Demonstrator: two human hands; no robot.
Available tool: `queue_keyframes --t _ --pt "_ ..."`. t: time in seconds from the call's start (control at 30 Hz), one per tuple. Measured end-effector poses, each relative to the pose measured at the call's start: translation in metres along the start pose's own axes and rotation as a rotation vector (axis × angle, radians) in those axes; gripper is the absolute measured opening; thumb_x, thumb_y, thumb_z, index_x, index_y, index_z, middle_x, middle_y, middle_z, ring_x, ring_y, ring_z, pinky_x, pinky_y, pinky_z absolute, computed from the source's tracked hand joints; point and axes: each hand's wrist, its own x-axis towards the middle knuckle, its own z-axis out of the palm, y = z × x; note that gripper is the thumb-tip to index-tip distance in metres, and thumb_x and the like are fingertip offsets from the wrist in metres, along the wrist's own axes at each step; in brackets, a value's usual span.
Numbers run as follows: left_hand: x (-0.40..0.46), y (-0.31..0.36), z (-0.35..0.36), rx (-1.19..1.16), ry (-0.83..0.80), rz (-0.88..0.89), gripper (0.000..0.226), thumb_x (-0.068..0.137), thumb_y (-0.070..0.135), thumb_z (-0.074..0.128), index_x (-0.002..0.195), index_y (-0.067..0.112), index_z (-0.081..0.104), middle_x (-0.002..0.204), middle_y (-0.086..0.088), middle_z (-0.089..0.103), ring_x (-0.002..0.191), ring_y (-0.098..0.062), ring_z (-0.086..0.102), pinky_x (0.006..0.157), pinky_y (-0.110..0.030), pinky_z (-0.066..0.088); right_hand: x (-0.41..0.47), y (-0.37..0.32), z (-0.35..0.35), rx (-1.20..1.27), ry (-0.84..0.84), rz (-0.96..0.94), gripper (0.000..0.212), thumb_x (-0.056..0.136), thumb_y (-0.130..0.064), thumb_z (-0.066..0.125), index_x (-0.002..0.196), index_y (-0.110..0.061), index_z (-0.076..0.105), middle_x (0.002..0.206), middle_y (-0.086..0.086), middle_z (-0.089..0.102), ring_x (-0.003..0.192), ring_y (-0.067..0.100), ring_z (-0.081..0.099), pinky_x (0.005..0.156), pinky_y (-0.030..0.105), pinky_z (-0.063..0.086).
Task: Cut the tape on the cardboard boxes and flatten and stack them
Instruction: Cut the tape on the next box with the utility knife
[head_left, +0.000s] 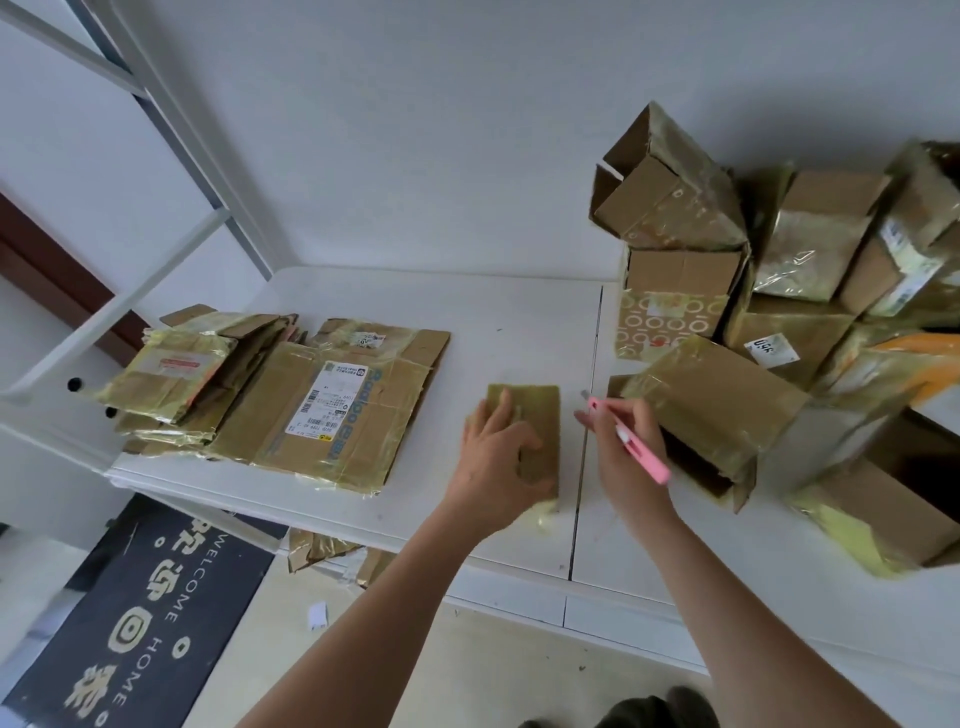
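The left hand (501, 447) is pressing spread fingers on a small flattened box (535, 415) near centre; the right hand (626, 447) is gripping a pink cutter (631, 441). Flattened boxes (280, 400) are stacking left; many taped boxes (727, 291) are waiting right.

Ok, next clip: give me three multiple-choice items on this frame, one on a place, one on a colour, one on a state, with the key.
1. Where does the stack of flattened boxes lie on the white table?
A. left side
B. right side
C. under the unflattened boxes

2. What colour is the cutter in the right hand?
A. blue
B. pink
C. black

3. What is the left hand doing?
A. hanging idle off the table
B. holding the cutter
C. pressing on a small taped box

Key: 1 A, the flat pile sits left and the unflattened boxes right; 2 B, its handle is plainly pink; 3 C, the palm and fingers lie on the small box.
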Motion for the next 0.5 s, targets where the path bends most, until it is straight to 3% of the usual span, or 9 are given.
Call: queue_keyframes --t 0.07,0.2,0.27,0.4,0.5 --pt "-0.001 0.000 0.001 -0.022 -0.017 0.043 0.029 0.075 0.035 0.080 0.094 0.026 0.061 0.163 -0.001 0.012 0.151 -0.026 -0.007 0.120 -0.049 -0.003 0.017 0.000 0.008 -0.015 -0.023 0.061 0.005 0.099 -0.023 0.055 0.097 -0.019 0.053 0.108 -0.001 0.066 0.103 0.008 0.066 0.084 0.026 0.053" --pt "0.000 -0.006 0.006 0.085 -0.025 -0.064 0.046 0.069 0.053 0.080 0.079 0.027 0.043 0.163 0.005 0.007 0.151 -0.022 -0.009 0.121 -0.050 0.000 0.028 0.002 0.014 -0.158 -0.112 0.019 0.010 0.100 -0.027 0.053 0.100 -0.018 0.049 0.110 -0.005 0.064 0.094 -0.010 0.061 0.071 0.011 0.047" --pt "-0.002 -0.009 0.002 0.044 -0.058 -0.076 0.044 0.072 0.040 0.081 0.076 0.025 0.039 0.164 0.006 0.006 0.151 -0.022 -0.009 0.120 -0.054 0.002 0.023 0.003 0.012 -0.204 -0.139 -0.035 0.011 0.100 -0.024 0.053 0.101 -0.013 0.049 0.107 0.003 0.064 0.093 -0.004 0.062 0.071 0.013 0.048" --pt "-0.003 -0.030 -0.020 0.040 -0.193 0.022 0.030 0.075 0.002 0.067 0.087 0.019 0.046 0.162 0.010 0.012 0.151 -0.014 -0.003 0.117 -0.052 -0.010 0.001 0.006 0.010 -0.225 -0.086 -0.169 0.010 0.101 -0.018 0.051 0.100 -0.008 0.050 0.090 0.010 0.061 0.078 0.019 0.061 0.066 0.029 0.048" --pt "-0.008 -0.039 -0.029 0.028 -0.240 0.059 0.028 0.077 -0.004 0.063 0.088 0.018 0.049 0.159 0.014 0.020 0.149 -0.005 0.002 0.118 -0.048 -0.012 -0.008 0.003 0.014 -0.159 -0.029 -0.166 0.009 0.101 -0.015 0.051 0.102 -0.006 0.050 0.092 0.012 0.060 0.079 0.015 0.061 0.067 0.029 0.050"
